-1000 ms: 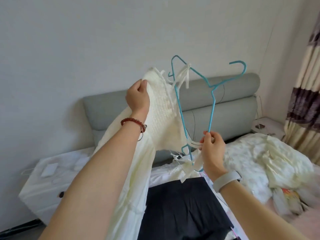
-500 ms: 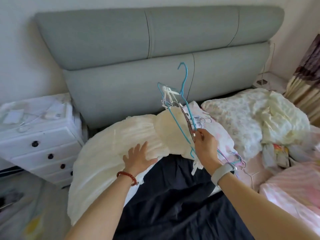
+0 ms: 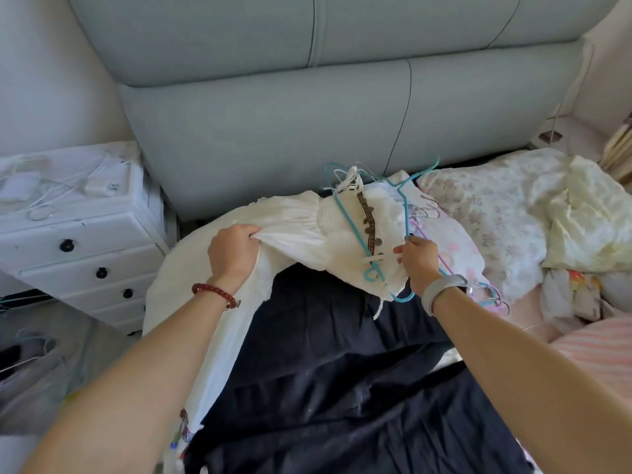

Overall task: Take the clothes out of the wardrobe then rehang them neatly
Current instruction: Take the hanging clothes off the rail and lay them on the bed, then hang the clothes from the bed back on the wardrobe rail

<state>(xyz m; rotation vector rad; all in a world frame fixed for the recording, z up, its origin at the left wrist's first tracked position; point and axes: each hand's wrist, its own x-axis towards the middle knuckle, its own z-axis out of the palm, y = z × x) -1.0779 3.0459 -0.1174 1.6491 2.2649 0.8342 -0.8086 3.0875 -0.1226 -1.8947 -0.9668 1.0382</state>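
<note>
Head view: the white dress [image 3: 301, 234], held up in the air a second ago, now lies on the bed over a dark garment [image 3: 342, 371]. The left hand [image 3: 232, 254] has its fingers bunched on the skirt; the right hand [image 3: 419, 260] pinches the blue hanger [image 3: 352, 227]. The dress looks laid down for rehanging.

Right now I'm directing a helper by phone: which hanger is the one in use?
Start at the grey padded headboard and drop to the white dress spread over the dark garment. The teal wire hanger lies across the dress's top, near the right hand. The pink and purple hangers beside it carry no dress.
</note>
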